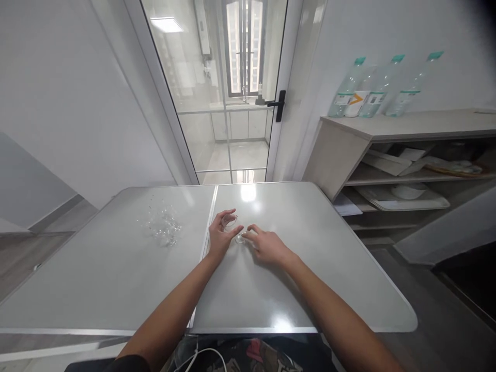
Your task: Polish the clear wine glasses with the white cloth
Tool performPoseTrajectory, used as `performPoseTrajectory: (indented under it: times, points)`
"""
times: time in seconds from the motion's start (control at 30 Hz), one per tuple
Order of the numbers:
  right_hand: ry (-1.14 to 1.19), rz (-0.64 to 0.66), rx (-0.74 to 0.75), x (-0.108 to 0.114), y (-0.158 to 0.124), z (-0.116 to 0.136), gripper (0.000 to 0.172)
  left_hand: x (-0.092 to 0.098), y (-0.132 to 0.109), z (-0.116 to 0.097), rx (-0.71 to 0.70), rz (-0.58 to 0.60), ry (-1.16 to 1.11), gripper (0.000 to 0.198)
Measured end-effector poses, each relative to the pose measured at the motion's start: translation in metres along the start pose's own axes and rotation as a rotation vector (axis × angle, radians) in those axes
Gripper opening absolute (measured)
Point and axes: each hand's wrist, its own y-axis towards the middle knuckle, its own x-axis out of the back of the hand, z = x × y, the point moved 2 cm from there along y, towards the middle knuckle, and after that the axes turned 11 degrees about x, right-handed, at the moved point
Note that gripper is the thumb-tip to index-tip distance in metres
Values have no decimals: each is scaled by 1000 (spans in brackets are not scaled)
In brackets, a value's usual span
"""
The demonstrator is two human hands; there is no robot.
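Note:
My left hand (220,237) curls around the bowl of a small clear goblet-like cup (229,222), thumb on the near side. The cup lies tilted, its round foot pointing toward my right hand (267,245). The right fingertips are bent in at that foot and seem to pinch it; the exact contact is too small to make out. Over on the left half of the table lies a loose heap of clear, shiny pieces (165,225), whose kind I cannot make out.
The pale glossy table (294,299) has a metal seam (212,206) across it. A glass door (228,134) stands beyond its far edge. At the right, a wooden shelf unit (349,134) carries several clear bottles (374,101) with green caps and holds trays and papers.

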Motion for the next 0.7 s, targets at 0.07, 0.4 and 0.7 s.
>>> performPoseTrajectory:
  times: [0.07, 0.4, 0.7]
  points:
    - [-45, 79, 42, -7, 1, 7, 67, -2, 0, 3, 12, 20, -7, 54]
    - [-161, 217, 18, -20, 2, 22, 69, -5, -2, 13, -96, 175, 194, 67]
    - [-244, 260, -406, -6, -8, -16, 72, 39, -7, -65, -260, -387, 483, 20]
